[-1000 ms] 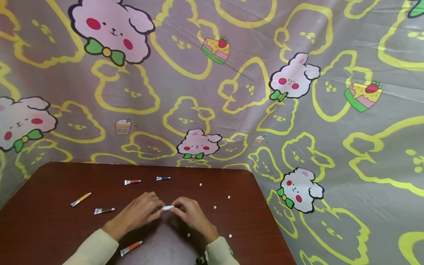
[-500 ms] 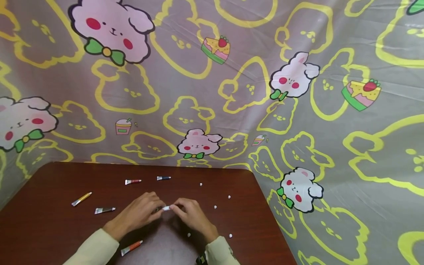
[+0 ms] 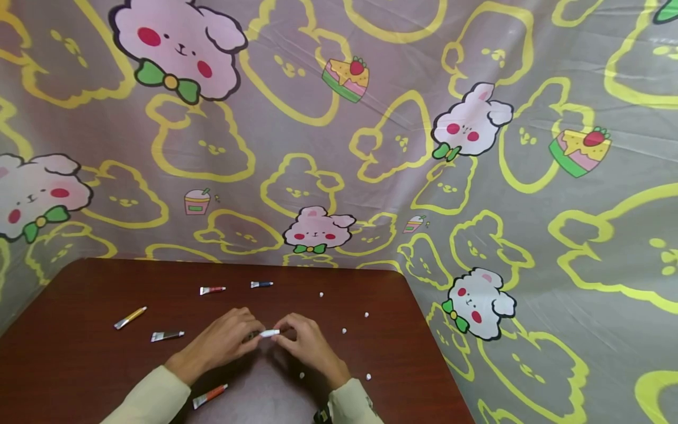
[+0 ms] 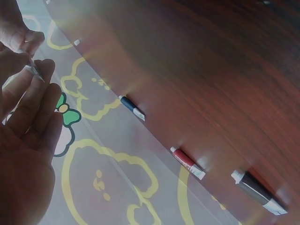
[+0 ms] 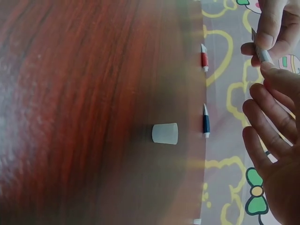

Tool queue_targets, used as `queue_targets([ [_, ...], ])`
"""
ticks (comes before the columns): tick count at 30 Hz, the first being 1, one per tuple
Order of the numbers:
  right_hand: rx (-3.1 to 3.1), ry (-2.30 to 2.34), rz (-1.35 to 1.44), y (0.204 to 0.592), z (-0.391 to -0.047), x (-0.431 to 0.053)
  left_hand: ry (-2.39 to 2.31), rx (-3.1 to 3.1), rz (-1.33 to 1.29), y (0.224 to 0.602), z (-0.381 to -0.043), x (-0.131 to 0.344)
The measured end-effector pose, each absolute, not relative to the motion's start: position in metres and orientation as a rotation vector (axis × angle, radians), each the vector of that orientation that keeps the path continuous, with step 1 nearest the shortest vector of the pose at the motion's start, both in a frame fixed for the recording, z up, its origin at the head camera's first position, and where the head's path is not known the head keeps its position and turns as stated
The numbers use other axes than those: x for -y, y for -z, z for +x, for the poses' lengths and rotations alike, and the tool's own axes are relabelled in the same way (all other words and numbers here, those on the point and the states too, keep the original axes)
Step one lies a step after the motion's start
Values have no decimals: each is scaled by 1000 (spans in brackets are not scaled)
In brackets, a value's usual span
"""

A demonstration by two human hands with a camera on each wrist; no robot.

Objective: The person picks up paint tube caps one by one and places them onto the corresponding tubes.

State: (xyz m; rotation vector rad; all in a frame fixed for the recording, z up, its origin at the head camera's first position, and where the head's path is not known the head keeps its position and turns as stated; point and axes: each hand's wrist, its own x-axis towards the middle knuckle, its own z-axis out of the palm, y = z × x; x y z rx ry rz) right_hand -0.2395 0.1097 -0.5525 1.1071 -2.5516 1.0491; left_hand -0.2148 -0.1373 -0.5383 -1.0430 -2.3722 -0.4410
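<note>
Over the middle of the table, a small white paint tube (image 3: 269, 333) is held between both hands. The left hand (image 3: 225, 338) pinches its flat end between thumb and fingers, hiding part of it. At the other end, the thumb and forefinger of the right hand (image 3: 312, 347) pinch the tip; in the right wrist view its other fingers (image 5: 267, 115) extend away from the tube. Fingers partly cover the tube (image 4: 33, 70) in the left wrist view too. Whether a cap sits on its tip cannot be made out.
On the brown table (image 3: 95, 365) lie a red tube (image 3: 212, 290), a blue tube (image 3: 262, 284), a yellow tube (image 3: 130, 318), a black tube (image 3: 167, 336) and an orange tube (image 3: 210, 396). Several small white caps (image 5: 165, 133) are scattered at the right. A patterned curtain (image 3: 371, 129) surrounds the table.
The right thumb and fingertips slide over the tube's tip, first covering more of it, then drawing back slightly to the right. The left hand and the tubes on the table stay put.
</note>
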Motion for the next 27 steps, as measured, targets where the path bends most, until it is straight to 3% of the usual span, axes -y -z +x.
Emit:
queue_targets([
  [27,2510,-950,1185,560,-242,-117,382,2346,-1062,541,-217,134],
])
